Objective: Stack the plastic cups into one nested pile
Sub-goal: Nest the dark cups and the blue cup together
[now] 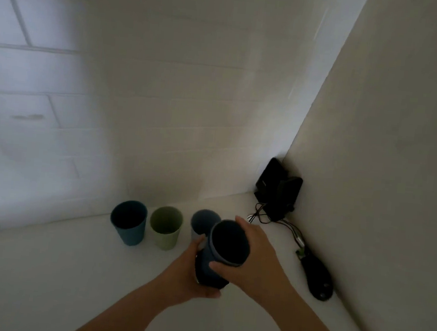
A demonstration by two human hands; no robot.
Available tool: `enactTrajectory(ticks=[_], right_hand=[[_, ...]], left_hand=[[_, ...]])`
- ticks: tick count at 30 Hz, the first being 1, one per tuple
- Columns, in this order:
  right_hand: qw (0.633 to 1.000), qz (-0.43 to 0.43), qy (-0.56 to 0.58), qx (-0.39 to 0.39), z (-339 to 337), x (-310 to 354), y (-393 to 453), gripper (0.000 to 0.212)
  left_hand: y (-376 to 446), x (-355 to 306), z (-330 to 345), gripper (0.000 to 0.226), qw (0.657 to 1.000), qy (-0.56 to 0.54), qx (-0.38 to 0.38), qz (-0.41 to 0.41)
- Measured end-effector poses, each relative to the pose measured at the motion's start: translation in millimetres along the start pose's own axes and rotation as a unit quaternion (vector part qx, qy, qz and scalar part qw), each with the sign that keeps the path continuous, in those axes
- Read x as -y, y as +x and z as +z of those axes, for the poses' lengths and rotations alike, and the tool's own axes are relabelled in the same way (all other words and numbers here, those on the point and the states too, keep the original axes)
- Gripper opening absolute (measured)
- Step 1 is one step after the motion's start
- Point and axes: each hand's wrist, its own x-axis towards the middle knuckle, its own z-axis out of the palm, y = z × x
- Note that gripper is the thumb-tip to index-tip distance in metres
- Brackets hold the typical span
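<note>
Both hands hold a nested pile of dark blue cups [214, 263] above the white counter, tilted with its mouth toward me. My left hand [191, 272] cups the pile's lower part from the left. My right hand [254, 256] wraps the upper cup near its rim from the right. Three cups stand upright in a row by the back wall: a teal cup [129, 223] at the left, a green cup [166, 228] in the middle and a grey cup [201, 221], partly hidden behind the held pile.
A white counter [68, 271] runs into a corner with tiled wall behind and a plain wall at right. A black device [279, 190] with trailing wires [293, 231] sits in the corner. A black oval object [316, 277] lies along the right wall.
</note>
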Motion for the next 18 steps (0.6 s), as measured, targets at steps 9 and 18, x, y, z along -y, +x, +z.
enactTrajectory(ticks=[9, 18], right_hand=[[0.997, 0.038, -0.017, 0.058, 40, -25, 5, 0.096], [0.993, 0.048, 0.061, 0.083, 41, -31, 6, 0.094]], left_hand=[[-5, 6, 4, 0.083, 0.999, -0.023, -0.046, 0.01], [-5, -8, 1, 0.07, 0.995, -0.008, -0.087, 0.052]])
